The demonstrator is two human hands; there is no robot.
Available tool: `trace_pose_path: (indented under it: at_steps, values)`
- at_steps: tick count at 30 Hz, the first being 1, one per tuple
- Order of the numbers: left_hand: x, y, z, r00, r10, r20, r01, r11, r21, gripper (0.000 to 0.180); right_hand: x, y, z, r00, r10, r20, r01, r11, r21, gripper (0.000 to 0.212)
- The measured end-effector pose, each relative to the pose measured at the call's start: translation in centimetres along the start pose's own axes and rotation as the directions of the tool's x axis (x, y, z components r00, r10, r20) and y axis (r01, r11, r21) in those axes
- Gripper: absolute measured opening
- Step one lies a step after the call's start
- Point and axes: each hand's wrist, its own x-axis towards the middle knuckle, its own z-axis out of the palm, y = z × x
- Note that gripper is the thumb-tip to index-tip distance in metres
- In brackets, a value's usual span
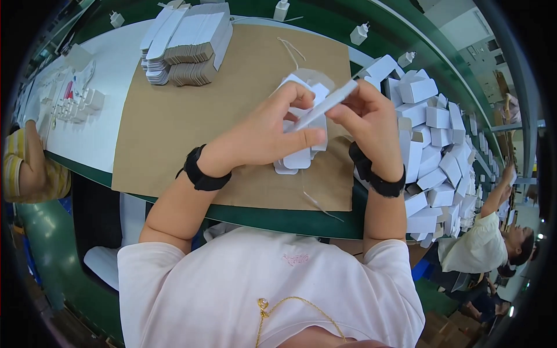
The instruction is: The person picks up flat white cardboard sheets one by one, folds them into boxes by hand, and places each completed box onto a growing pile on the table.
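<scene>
Pinching a carton (pixel 329 105) at its left and right ends, the half-curled left hand (pixel 259 132) and right hand (pixel 376 129) probably steadied it. Blanks (pixel 298 159) lay beneath, seemingly for reach.

One left hand (pixel 255 134), one right hand (pixel 372 130) with one white carton (pixel 328 105), two black wristbands (pixel 203 171), one brown sheet (pixel 168 130), four white plug adapters (pixel 360 35) far; right, boxes (pixel 438 118) too many to count

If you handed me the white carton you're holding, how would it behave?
The carton likely feels light, since it looks like thin card. Its straight edge suggests it's fairly stiff, though such thin card might crease if squeezed.
</scene>
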Motion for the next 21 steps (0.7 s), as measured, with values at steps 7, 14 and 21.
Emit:
trace_pose_path:
  at_steps: [7, 14, 21]
  values:
    - [-0.1, 1.7, 1.6, 1.000, -0.001, -0.001, 0.001, 0.936, -0.352, 0.086, -1.6, -1.2, 1.1, 0.949, -0.272, -0.156, 0.251, 0.957, -0.143, 0.021]
    - [-0.1, 1.0, 1.1, 1.000, 0.023, -0.020, -0.029, 0.933, -0.358, 0.072, -1.7, 1.2, 3.4, 0.955, -0.204, -0.216, 0.279, 0.863, 0.421, 0.033]
    - [-0.2, 1.8, 0.7, 1.000, -0.004, 0.026, 0.012, 0.955, -0.298, 0.049, -0.8, 0.7, 1.4, 0.972, -0.236, 0.019, 0.229, 0.957, 0.178, 0.049]
